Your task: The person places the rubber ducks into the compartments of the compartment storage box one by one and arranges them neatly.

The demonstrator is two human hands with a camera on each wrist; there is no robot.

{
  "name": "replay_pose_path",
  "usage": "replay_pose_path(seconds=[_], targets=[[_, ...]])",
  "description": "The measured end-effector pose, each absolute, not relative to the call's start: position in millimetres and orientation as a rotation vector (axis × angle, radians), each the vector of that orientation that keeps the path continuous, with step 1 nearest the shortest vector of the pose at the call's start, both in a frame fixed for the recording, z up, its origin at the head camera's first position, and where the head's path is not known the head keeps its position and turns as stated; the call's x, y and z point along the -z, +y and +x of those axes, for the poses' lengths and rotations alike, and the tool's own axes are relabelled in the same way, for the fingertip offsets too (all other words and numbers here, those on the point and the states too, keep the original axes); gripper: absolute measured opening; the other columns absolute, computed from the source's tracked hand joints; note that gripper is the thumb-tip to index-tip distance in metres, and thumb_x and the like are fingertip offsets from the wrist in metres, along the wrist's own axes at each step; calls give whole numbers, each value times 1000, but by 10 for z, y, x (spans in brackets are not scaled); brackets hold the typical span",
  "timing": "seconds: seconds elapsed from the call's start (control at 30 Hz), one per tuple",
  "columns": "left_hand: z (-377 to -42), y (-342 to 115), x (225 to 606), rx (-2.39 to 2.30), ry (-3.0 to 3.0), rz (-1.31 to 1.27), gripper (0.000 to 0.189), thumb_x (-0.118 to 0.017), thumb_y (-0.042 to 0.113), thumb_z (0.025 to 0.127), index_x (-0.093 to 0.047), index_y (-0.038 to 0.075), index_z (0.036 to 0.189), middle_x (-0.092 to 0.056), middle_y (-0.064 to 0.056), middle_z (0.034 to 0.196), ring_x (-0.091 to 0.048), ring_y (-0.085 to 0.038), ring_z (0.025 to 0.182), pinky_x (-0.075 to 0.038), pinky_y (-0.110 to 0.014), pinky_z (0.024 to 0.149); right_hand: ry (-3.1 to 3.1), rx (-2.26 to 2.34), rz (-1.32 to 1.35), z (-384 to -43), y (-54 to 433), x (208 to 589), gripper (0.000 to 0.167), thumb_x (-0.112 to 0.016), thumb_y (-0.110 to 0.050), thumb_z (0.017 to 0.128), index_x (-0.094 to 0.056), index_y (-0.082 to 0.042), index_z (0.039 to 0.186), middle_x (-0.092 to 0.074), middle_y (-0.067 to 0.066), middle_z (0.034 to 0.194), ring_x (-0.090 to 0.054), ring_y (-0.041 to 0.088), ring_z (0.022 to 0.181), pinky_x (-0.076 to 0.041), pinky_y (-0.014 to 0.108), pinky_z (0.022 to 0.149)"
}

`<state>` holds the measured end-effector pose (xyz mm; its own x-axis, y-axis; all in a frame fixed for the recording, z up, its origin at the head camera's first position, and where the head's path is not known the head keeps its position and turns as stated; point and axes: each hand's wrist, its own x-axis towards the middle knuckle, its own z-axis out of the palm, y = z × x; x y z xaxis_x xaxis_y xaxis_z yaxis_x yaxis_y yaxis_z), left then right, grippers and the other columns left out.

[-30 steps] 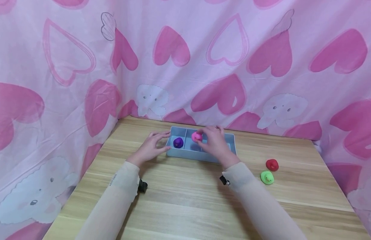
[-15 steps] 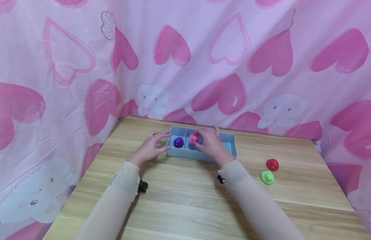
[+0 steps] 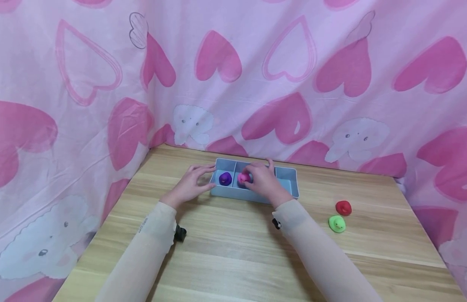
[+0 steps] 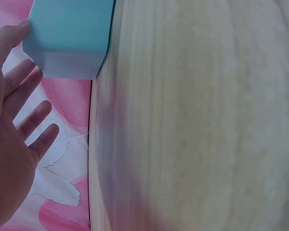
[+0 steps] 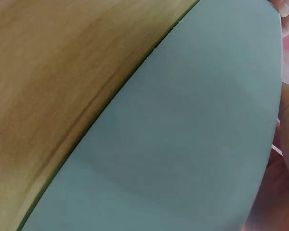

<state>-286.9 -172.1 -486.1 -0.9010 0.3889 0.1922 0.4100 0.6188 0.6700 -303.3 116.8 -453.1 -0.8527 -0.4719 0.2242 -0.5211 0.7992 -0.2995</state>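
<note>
A pink rubber duck [image 3: 243, 178] is pinched between the thumb and fingers of my right hand [image 3: 264, 180], low inside the second compartment from the left of a blue-grey divided box [image 3: 233, 193]. In the leftmost compartment lies a purple rubber duck [image 3: 225, 179]. My left hand [image 3: 189, 184] is at the box's left end; in the left wrist view its thumb touches the box [image 4: 72, 29] near the rim and its fingers are extended beside the end wall. In the right wrist view the box wall [image 5: 173, 120] hides most of my right hand [image 5: 284, 178].
A red rubber duck [image 3: 343, 208] and a green rubber duck [image 3: 337, 224] sit close together on the wooden table [image 3: 225, 260], right of the box. A pink heart-patterned curtain [image 3: 263, 117] hangs behind the table and along its left side.
My right hand has moved left and down with the pink duck, bringing it lower into the second compartment. The left hand has stayed at the box's left end.
</note>
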Motion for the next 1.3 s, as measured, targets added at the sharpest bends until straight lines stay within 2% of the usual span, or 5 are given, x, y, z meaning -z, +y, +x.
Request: replay_pose_path(seconds=[0.53,0.87,1.0,1.17,1.3], targets=[[-2872,-1733,4886,1188,-2798,-705,63,-77,37,94,-57,13,148,-47,-4,162,-37,-30,142,-38,-59,116,-2971,-443,841,-3143,1098,4541,10,-82,-15,85,-74,-19,89,-67,-9,78,-61,16,92,-7,72,121],[-2876,-1724,4856,1175,-2802,-704,64,-77,38,94,-56,13,149,-47,-4,161,-37,-30,142,-39,-59,116,-2997,-425,841,-3196,1095,4560,10,-81,-16,87,-72,-19,89,-64,-10,76,-60,15,90,-6,73,121],[-2877,-1713,4851,1184,-2800,-704,62,-77,35,94,-56,13,149,-47,-4,162,-36,-30,142,-39,-59,116,-2992,-403,832,-3195,1113,4566,14,-82,-18,86,-74,-18,98,-69,-8,83,-63,15,94,-6,73,121],[-2870,-1704,4857,1189,-2807,-690,62,-77,33,94,-56,12,149,-46,1,162,-37,-30,142,-39,-60,116,-2965,-483,833,-3163,1135,4561,34,-81,-23,89,-72,-16,121,-76,1,112,-66,19,114,-3,71,122],[-2865,-1699,4845,1195,-2809,-676,62,-78,34,94,-56,12,148,-45,4,162,-37,-30,143,-38,-60,117,-2905,-603,803,-3118,1173,4548,35,-78,-25,93,-70,-17,126,-75,1,122,-64,21,124,0,68,124]])
